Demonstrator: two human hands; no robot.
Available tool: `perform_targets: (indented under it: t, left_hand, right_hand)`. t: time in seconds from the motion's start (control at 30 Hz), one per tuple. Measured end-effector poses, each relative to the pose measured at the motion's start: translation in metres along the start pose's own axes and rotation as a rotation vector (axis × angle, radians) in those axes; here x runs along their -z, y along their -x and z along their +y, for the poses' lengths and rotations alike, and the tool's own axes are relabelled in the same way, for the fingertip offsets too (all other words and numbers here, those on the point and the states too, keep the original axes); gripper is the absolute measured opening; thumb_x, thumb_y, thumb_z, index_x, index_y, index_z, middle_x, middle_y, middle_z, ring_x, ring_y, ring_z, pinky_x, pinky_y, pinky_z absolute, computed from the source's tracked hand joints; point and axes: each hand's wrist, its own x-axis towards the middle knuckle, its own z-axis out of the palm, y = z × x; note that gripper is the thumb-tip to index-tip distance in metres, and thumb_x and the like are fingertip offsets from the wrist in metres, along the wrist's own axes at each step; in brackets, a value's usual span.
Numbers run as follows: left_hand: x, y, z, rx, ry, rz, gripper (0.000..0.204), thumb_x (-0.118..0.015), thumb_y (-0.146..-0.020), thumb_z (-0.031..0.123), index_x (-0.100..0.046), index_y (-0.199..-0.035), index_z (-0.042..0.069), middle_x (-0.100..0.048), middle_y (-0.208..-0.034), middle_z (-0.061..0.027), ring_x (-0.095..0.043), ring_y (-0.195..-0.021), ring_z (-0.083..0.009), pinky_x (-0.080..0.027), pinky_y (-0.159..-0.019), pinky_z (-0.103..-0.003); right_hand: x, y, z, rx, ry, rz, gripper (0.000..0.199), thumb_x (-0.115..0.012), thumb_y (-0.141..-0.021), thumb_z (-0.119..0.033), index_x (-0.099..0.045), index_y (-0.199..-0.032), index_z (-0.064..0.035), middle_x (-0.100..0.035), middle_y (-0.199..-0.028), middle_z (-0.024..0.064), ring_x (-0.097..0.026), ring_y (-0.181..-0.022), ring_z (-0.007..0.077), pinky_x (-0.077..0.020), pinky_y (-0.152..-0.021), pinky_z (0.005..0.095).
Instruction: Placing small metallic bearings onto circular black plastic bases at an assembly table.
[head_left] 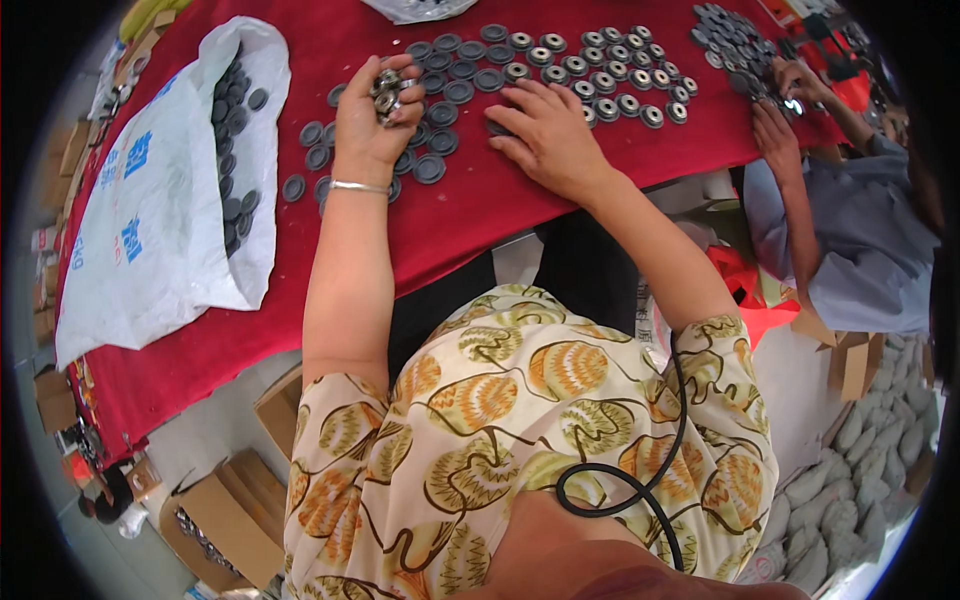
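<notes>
My left hand (pixel 376 122) is turned palm up, its fingers curled round several small shiny metal bearings (pixel 387 92). Palm down over the red-covered table, my right hand (pixel 552 138) has its fingers spread, with the fingertips at a dark grey disc that they partly hide. Round grey plastic discs (pixel 430 168) with plain centres lie around and between my hands. Beyond my right hand, rows of similar discs (pixel 606 109) have metal rings in their centres.
A white sack (pixel 165 215) lies at the left, grey discs (pixel 236 122) spilling in its mouth. At the right, another person's hands (pixel 778 135) work beside a pile of discs (pixel 728 38). Cardboard boxes (pixel 225 515) stand on the floor; a black cord (pixel 640 490) hangs over my shirt.
</notes>
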Motion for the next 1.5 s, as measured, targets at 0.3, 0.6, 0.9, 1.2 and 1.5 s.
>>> perform_targets:
  t: [0.3,0.6,0.9,1.2,1.5]
  left_hand:
    - [-0.001,-0.001,-0.001,-0.016,-0.034,0.033,0.035,-0.056,-0.105,0.029,-0.063,-0.114,-0.004,-0.061,-0.101,-0.0143,-0.052,-0.073,-0.0169,-0.039,-0.047,-0.021]
    - [-0.005,-0.002,-0.006,-0.018,-0.06,0.034,0.036,-0.056,-0.105,0.03,-0.063,-0.115,-0.004,-0.061,-0.1,-0.0137,-0.053,-0.072,-0.0171,-0.039,-0.046,-0.021]
    - [-0.003,-0.001,-0.008,-0.01,-0.062,0.042,0.036,-0.054,-0.106,0.029,-0.062,-0.114,-0.005,-0.062,-0.099,-0.0135,-0.053,-0.071,-0.0173,-0.039,-0.046,-0.021]
    - [-0.004,-0.003,-0.01,0.007,-0.043,0.01,0.037,-0.055,-0.106,0.031,-0.063,-0.114,-0.004,-0.063,-0.099,-0.0138,-0.054,-0.072,-0.0179,-0.039,-0.046,-0.021]
    - [-0.007,-0.001,-0.01,-0.012,-0.026,0.045,0.039,-0.056,-0.105,0.033,-0.064,-0.113,-0.004,-0.064,-0.099,-0.0138,-0.054,-0.072,-0.0173,-0.039,-0.046,-0.021]
  right_hand:
    - [0.007,0.0,0.024,0.026,0.031,-0.058,0.036,-0.066,-0.097,-0.022,-0.063,-0.132,-0.0156,-0.06,-0.14,0.0078,-0.05,-0.139,0.0288,-0.0321,-0.116,0.0518]
    - [0.001,-0.003,0.063,-0.068,0.162,-0.043,0.037,-0.063,-0.1,-0.026,-0.061,-0.135,-0.0172,-0.059,-0.142,0.0085,-0.05,-0.139,0.0275,-0.0344,-0.114,0.0515]
    - [-0.01,-0.014,0.097,-0.173,0.247,0.053,0.035,-0.06,-0.102,-0.03,-0.061,-0.135,-0.0185,-0.061,-0.139,0.0079,-0.054,-0.135,0.0266,-0.0361,-0.112,0.0553]
    - [-0.005,-0.027,0.091,-0.186,0.308,0.104,0.038,-0.061,-0.098,-0.021,-0.061,-0.136,-0.0176,-0.062,-0.14,0.0077,-0.055,-0.134,0.0273,-0.0385,-0.111,0.0538]
    - [-0.019,-0.042,0.141,-0.141,0.415,0.025,0.039,-0.057,-0.102,-0.024,-0.06,-0.141,-0.0184,-0.059,-0.146,0.0065,-0.053,-0.137,0.0264,-0.0413,-0.11,0.0504]
